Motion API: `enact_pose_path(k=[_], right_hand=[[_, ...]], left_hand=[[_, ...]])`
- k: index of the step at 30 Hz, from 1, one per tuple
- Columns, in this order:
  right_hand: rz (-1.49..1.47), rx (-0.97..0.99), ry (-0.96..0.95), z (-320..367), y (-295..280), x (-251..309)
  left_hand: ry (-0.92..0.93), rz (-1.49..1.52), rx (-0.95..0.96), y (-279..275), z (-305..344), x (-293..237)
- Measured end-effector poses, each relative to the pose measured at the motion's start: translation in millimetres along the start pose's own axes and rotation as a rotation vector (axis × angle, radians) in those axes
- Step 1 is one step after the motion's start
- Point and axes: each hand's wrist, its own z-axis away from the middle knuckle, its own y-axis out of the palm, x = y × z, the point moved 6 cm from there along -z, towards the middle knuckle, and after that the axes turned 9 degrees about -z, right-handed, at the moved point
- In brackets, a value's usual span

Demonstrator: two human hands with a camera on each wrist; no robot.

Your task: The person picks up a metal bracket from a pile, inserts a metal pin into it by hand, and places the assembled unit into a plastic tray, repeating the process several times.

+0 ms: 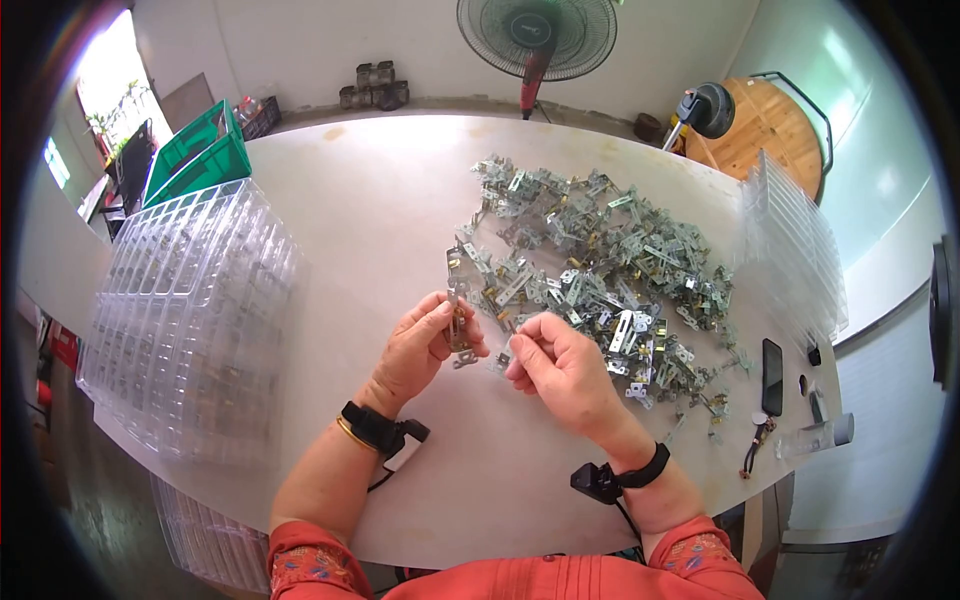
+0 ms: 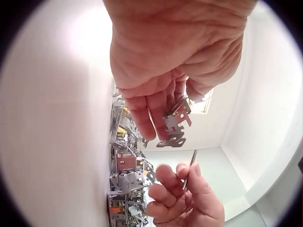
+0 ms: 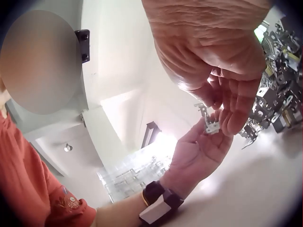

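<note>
My left hand holds a small stamped metal bracket between thumb and fingers, above the near side of the table. The bracket has bent tabs and holes, and its lower end sticks out below the fingers. To its right, my right hand pinches a thin metal pin between thumb and forefinger, its other fingers curled in. In the left wrist view the pin points up toward the bracket, with a gap between them. Just beyond both hands spreads a heap of similar metal brackets.
Stacked clear plastic trays stand at the left, beside a green crate. More clear trays stand at the right. A phone, a keyring and a clear bottle lie near the right edge. A fan stands behind the table.
</note>
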Motion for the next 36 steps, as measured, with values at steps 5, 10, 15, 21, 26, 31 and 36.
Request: enact_pose_path(k=[5, 10, 15, 21, 26, 31, 36], right_hand=[[0.084, 0.006, -0.163, -11, 7, 20], [0.145, -0.011, -0.229, -15, 10, 15], [0.136, -0.049, -0.208, -16, 3, 9], [0.176, -0.044, -0.196, -13, 3, 13], [0.197, -0.040, -0.158, -11, 3, 13], [0.215, -0.035, -0.138, -10, 3, 14], [0.185, -0.054, -0.175, -10, 2, 12]], left_hand=[[-0.043, -0.077, 0.012, 4, 0, 2], [-0.041, -0.128, 0.005, 2, 1, 5], [-0.068, -0.151, 0.017, 5, 1, 5], [-0.066, -0.152, 0.043, 8, 3, 5], [-0.083, -0.156, 0.037, 8, 3, 6], [-0.065, -0.228, 0.053, 8, 4, 6], [-0.036, -0.217, 0.059, 9, 3, 7]])
